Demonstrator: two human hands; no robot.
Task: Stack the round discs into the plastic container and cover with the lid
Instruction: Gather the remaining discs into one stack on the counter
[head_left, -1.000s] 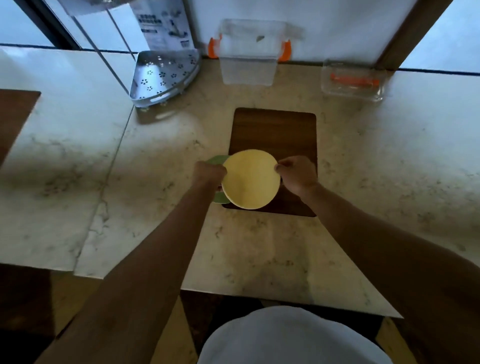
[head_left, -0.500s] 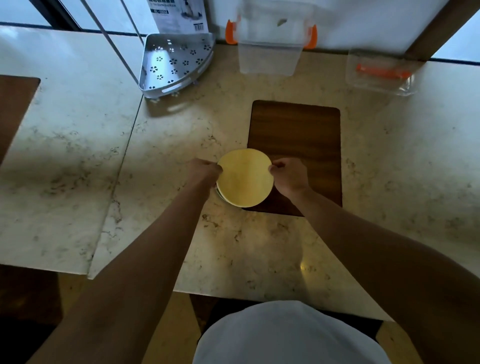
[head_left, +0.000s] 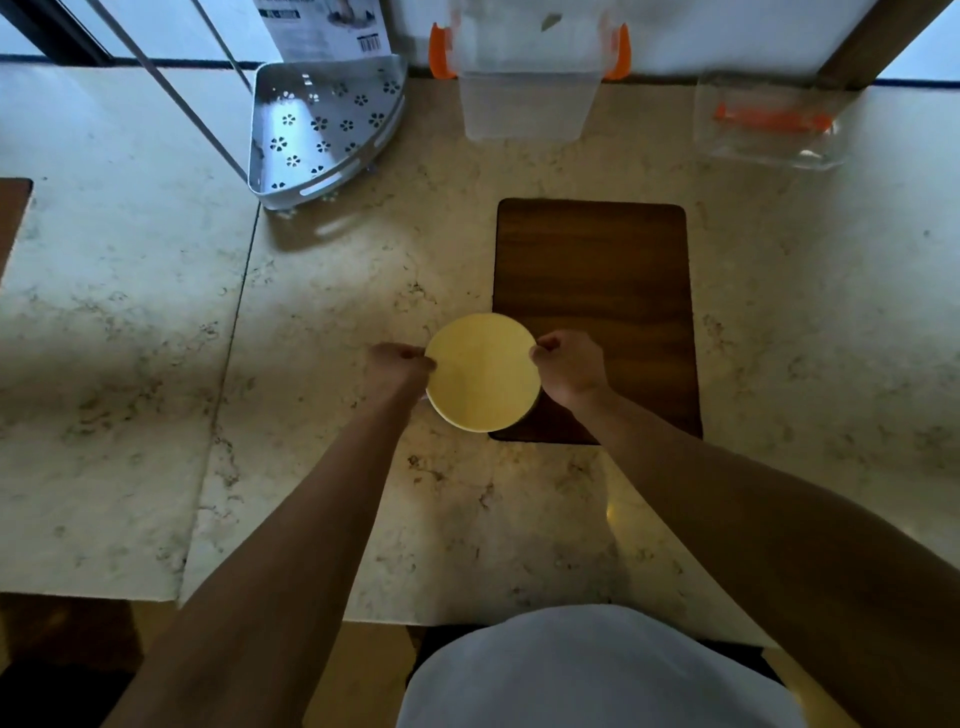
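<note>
A yellow round disc (head_left: 483, 371) tops a small stack at the near left corner of a dark wooden board (head_left: 592, 291); the discs under it are almost fully hidden. My left hand (head_left: 397, 364) pinches the stack's left edge and my right hand (head_left: 569, 364) pinches its right edge. The clear plastic container (head_left: 524, 98) with orange clips stands upright at the back against the wall. Its clear lid (head_left: 769, 127), with an orange strip, lies to the right of it.
A perforated metal corner shelf (head_left: 322, 135) sits at the back left, with a printed card behind it and thin metal rods running diagonally. The marble counter (head_left: 156, 312) has a seam on the left. Its near edge is close to my body.
The green disc that showed at the left under the yellow one is now covered; both hands squared the stack. The camera moved, so everything sits lower in view.
</note>
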